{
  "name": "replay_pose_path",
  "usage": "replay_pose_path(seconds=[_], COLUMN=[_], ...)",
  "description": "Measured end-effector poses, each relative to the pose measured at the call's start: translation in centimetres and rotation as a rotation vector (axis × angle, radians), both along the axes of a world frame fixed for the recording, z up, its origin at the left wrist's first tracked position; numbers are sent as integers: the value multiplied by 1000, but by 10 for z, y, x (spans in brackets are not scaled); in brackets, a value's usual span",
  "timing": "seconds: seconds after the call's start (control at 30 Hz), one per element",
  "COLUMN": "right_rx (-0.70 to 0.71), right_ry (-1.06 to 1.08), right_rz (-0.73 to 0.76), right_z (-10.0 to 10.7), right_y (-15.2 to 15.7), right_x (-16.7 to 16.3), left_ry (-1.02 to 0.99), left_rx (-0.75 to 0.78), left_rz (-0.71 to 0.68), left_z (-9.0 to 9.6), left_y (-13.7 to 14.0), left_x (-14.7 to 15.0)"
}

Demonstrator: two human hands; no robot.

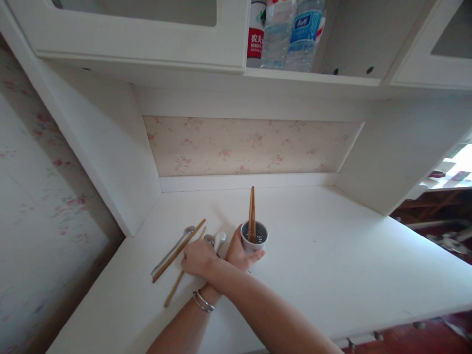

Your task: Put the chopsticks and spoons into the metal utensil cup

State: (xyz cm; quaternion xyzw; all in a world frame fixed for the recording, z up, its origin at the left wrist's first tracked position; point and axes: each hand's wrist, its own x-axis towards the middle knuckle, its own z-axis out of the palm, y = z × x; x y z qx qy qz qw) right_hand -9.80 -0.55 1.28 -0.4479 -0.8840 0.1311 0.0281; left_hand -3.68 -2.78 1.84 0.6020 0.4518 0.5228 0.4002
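Observation:
My forearms cross, the right one over the left. My left hand (238, 254) wraps round a light-coloured utensil cup (260, 247) with a perforated bottom. A pair of wooden chopsticks (252, 209) stands upright in it. Left of the cup, my right hand (200, 258) is closed on a wooden chopstick (173, 291), whose ends stick out past the fingers; whether it is one or two I cannot tell. Further left lie more wooden chopsticks (179, 250) beside a long-handled metal spoon (189, 230). A white spoon (220, 238) and another metal spoon (209, 238) lie between my hands, partly hidden.
Everything rests on a white countertop (324, 265) with a white side panel (106, 147) at left. Overhead, a cabinet shelf (313, 76) holds plastic bottles (304, 34). Floral wallpaper (239, 145) covers the back. Drawer knobs (378, 336) show below the front edge.

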Motion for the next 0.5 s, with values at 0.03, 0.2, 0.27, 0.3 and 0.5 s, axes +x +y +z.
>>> replay_pose_path(seconds=[0.03,0.2,0.27,0.3,0.5], right_rx=[-8,-68,-75,-69,-40], right_ry=[3,-9,-6,1,11], right_rz=[-11,-68,-87,-96,-100], right_z=[-1,-2,-1,0,6], right_y=[1,5,3,2,-3], right_x=[-1,-2,-1,0,2], left_ry=[-5,-46,-54,-60,-60], left_rx=[-9,-58,-56,-50,-44], left_rz=[-30,-92,-98,-101,-152], left_z=[-1,-3,-6,-8,-11], left_y=[0,1,2,2,3], left_x=[0,0,0,0,0])
